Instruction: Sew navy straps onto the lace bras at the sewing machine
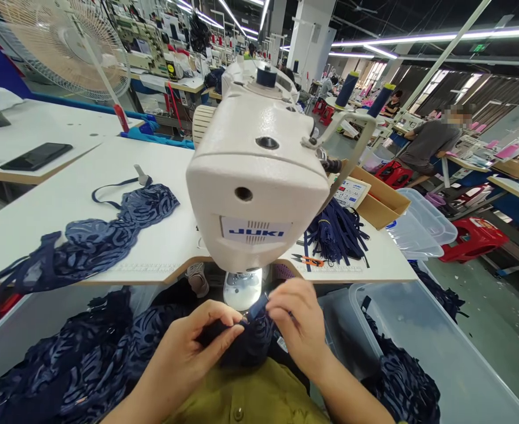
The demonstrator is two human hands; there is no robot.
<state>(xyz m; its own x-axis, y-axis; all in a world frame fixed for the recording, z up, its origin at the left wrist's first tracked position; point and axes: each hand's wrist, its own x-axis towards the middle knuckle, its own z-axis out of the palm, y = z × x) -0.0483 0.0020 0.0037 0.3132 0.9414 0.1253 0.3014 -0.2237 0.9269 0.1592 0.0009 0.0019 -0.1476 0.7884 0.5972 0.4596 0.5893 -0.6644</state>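
My left hand (pixel 198 335) pinches a short navy strap (pixel 256 307) between thumb and forefinger, just in front of the sewing machine (pixel 259 176). My right hand (pixel 298 321) has its fingers closed at the strap's other end, where a small ring seems to sit. Below the hands hangs a dark blue bra (pixel 250 344), partly hidden by them. On the table to the left lies another navy patterned bra (pixel 109 235) with its strap spread out. A bundle of navy straps (pixel 336 229) and orange thread snips (pixel 308 260) lie right of the machine head.
Clear plastic bins with navy bras stand at lower left (pixel 74 353) and lower right (pixel 445 335). A black phone (pixel 36 156) lies on the left table. A cardboard box (pixel 381 197) sits at the right, and a fan (pixel 60 41) stands behind.
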